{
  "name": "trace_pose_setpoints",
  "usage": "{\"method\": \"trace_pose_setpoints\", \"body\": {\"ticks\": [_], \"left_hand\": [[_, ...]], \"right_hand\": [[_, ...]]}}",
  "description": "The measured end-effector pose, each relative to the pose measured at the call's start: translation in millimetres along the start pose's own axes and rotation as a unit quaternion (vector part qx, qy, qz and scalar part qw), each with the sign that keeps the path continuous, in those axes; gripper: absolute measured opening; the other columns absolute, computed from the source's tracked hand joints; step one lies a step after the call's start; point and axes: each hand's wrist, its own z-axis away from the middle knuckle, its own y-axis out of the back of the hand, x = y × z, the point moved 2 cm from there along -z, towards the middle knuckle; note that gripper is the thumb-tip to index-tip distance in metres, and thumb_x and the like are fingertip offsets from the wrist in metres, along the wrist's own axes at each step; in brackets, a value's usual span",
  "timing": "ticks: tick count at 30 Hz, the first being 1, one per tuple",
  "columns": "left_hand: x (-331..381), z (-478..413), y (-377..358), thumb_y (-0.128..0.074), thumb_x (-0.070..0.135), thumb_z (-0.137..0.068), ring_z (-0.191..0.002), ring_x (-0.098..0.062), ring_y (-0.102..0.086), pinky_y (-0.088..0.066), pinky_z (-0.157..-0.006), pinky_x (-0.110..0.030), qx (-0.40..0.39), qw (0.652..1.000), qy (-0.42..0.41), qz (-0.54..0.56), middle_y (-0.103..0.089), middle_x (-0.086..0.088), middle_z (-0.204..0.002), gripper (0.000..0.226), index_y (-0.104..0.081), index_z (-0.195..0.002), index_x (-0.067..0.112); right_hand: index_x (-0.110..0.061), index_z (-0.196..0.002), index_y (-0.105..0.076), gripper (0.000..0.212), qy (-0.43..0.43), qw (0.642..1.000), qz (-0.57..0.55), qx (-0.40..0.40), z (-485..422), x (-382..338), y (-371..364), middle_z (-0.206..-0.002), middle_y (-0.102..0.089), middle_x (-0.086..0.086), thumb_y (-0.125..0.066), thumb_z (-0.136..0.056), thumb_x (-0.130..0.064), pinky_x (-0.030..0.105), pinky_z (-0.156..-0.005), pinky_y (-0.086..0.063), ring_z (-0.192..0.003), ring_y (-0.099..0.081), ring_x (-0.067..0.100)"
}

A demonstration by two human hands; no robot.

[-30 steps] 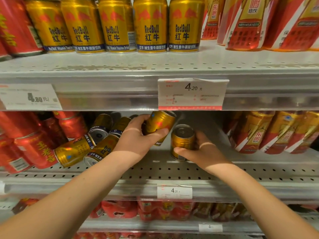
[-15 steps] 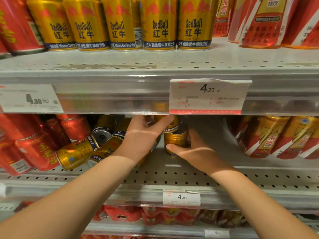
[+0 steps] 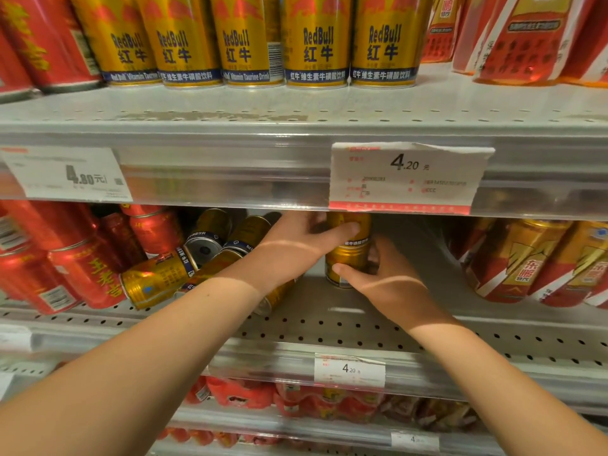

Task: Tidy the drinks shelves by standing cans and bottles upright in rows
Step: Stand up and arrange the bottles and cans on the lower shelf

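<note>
On the middle shelf (image 3: 329, 327) my left hand (image 3: 296, 245) grips a gold Red Bull can (image 3: 357, 225) and holds it upright on top of a second gold can (image 3: 345, 261). My right hand (image 3: 385, 274) curls round that lower can, which stands on the shelf. The upper can's top is hidden behind the price strip. To the left, several gold cans (image 3: 158, 278) lie toppled on their sides, some under my left forearm.
Red cans (image 3: 82, 268) crowd the left of the middle shelf; red-and-gold pouches (image 3: 526, 264) lean at the right. A row of upright gold cans (image 3: 316, 41) lines the upper shelf. A price tag (image 3: 408, 176) hangs above my hands. Red packs fill the lower shelf.
My left hand turned its tilted can upright and carried it right, onto the top of the standing can. My right hand pushed that can deeper into the shelf. The view moved closer.
</note>
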Motion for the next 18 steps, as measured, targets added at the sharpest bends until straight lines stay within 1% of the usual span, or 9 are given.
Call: {"method": "trace_pose_setpoints", "body": {"ticks": [1, 3, 5, 8, 10, 11, 13, 15, 18], "left_hand": [[1, 1, 0, -0.073, 0.041, -0.091, -0.114, 0.01, -0.06, -0.049, -0.099, -0.022, -0.007, 0.999, 0.01, -0.038, -0.067, 0.03, -0.12, 0.038, -0.058, -0.127, 0.045], [0, 5, -1, -0.072, 0.047, -0.09, -0.13, -0.004, -0.053, -0.045, -0.11, -0.035, -0.003, 0.991, 0.037, -0.128, -0.059, 0.017, -0.14, 0.058, -0.05, -0.142, 0.035], [-3, 16, 4, -0.07, 0.049, -0.091, -0.133, -0.014, -0.05, -0.044, -0.11, -0.036, 0.047, 0.969, 0.058, -0.238, -0.053, 0.007, -0.146, 0.065, -0.045, -0.147, 0.029], [-11, 46, 17, -0.064, 0.044, -0.095, -0.13, -0.02, -0.048, -0.042, -0.108, -0.035, 0.122, 0.915, 0.043, -0.381, -0.054, 0.001, -0.139, 0.049, -0.054, -0.141, 0.029], [-18, 66, 22, -0.06, 0.043, -0.095, -0.125, -0.026, -0.049, -0.044, -0.104, -0.038, 0.127, 0.886, 0.048, -0.443, -0.056, -0.003, -0.134, 0.043, -0.06, -0.135, 0.027], [-21, 75, 22, -0.06, 0.042, -0.095, -0.122, -0.028, -0.05, -0.044, -0.103, -0.04, 0.12, 0.872, 0.043, -0.473, -0.058, -0.006, -0.131, 0.043, -0.063, -0.134, 0.023], [-28, 89, 21, -0.064, 0.038, -0.092, -0.118, -0.032, -0.051, -0.045, -0.102, -0.043, 0.113, 0.864, 0.026, -0.49, -0.061, -0.01, -0.129, 0.044, -0.066, -0.131, 0.017], [-32, 95, 23, -0.067, 0.035, -0.092, -0.119, -0.031, -0.05, -0.043, -0.105, -0.043, 0.118, 0.876, 0.007, -0.467, -0.062, -0.009, -0.13, 0.044, -0.066, -0.131, 0.014], [-37, 101, 30, -0.063, 0.032, -0.096, -0.128, -0.021, -0.043, -0.032, -0.111, -0.032, 0.119, 0.903, 0.0, -0.413, -0.057, -0.001, -0.137, 0.042, -0.061, -0.136, 0.019]], "right_hand": [[-0.054, -0.113, -0.044, 0.049, -0.002, 1.0, 0.009, -0.001, 0, 0, 2, -0.104, -0.058, -0.034, -0.078, -0.08, -0.049, 0.011, -0.078, -0.04, -0.092, -0.054, -0.024], [-0.056, -0.106, -0.045, 0.042, -0.008, 1.0, 0.022, -0.001, 0, 1, 8, -0.098, -0.057, -0.041, -0.077, -0.079, -0.052, 0.01, -0.077, -0.037, -0.091, -0.054, -0.024], [-0.055, -0.113, -0.041, 0.049, -0.019, 0.999, 0.03, -0.011, 1, 2, 13, -0.099, -0.053, -0.04, -0.076, -0.079, -0.054, 0.015, -0.082, -0.037, -0.095, -0.056, -0.013], [-0.044, -0.13, -0.04, 0.062, -0.048, 0.998, 0.048, -0.017, 5, 1, 17, -0.117, -0.055, -0.025, -0.075, -0.08, -0.055, 0.026, -0.091, -0.044, -0.112, -0.057, 0.01], [-0.033, -0.142, -0.037, 0.075, -0.085, 0.988, 0.127, 0.015, 15, -1, 22, -0.131, -0.055, -0.007, -0.072, -0.081, -0.059, 0.039, -0.097, -0.048, -0.121, -0.055, 0.022], [-0.031, -0.143, -0.037, 0.075, -0.102, 0.978, 0.176, 0.049, 25, -2, 25, -0.131, -0.055, -0.002, -0.07, -0.082, -0.06, 0.04, -0.094, -0.048, -0.118, -0.056, 0.025], [-0.034, -0.13, -0.046, 0.056, -0.102, 0.972, 0.19, 0.097, 52, -8, 23, -0.112, -0.062, -0.007, -0.065, -0.084, -0.058, 0.033, -0.078, -0.049, -0.098, -0.061, 0.017], [-0.046, -0.112, -0.049, 0.031, -0.085, 0.981, 0.158, 0.067, 73, -20, 5, -0.095, -0.06, -0.019, -0.057, -0.084, -0.058, 0.024, -0.065, -0.045, -0.084, -0.059, 0.001], [-0.05, -0.117, -0.048, 0.029, -0.093, 0.992, 0.085, -0.001, 70, -37, -37, -0.1, -0.062, -0.021, -0.054, -0.09, -0.059, 0.025, -0.068, -0.047, -0.084, -0.058, -0.002]]}}
